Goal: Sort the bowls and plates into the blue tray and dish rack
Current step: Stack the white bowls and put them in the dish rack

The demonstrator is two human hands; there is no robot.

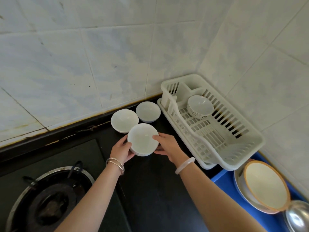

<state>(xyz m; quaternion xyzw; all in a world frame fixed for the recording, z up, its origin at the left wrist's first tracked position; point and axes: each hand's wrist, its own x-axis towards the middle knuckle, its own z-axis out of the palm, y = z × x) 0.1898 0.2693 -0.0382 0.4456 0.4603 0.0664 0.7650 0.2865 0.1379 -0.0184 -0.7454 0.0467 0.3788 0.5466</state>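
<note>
A white bowl (142, 139) sits between my two hands over the black counter, apparently on top of another bowl. My left hand (121, 150) grips its left side and my right hand (168, 146) grips its right side with the thumb over the rim. Behind it stand two more white bowls (124, 120) (148, 111). The white dish rack (234, 148) at the right holds one patterned bowl (199, 106). At the lower right, the blue tray (224, 181) carries an orange-rimmed plate (265, 185) stacked on another plate.
A gas burner (50, 198) is set in the counter at the lower left. A metal bowl (299, 216) lies at the tray's near end. Tiled walls close in the counter at the back and right.
</note>
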